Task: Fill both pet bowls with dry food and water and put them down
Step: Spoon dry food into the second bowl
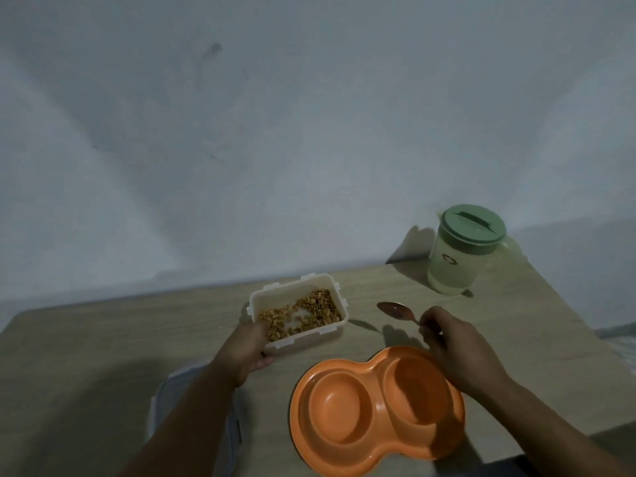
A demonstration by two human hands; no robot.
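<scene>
An orange double pet bowl [375,413] lies on the wooden table near the front edge; both of its hollows hold nothing. Behind it to the left stands an open white plastic container [298,313] with brown dry food in it. My left hand [249,349] grips the container's near left corner. My right hand [451,342] holds the handle of a metal spoon [395,310], whose bowl hangs above the table between the container and the pitcher. A pale green pitcher [463,251] with a green lid stands at the back right.
The container's lid [161,404] lies on the table under my left forearm. A plain wall rises right behind the table [120,335]. The table's right edge runs close past the pitcher.
</scene>
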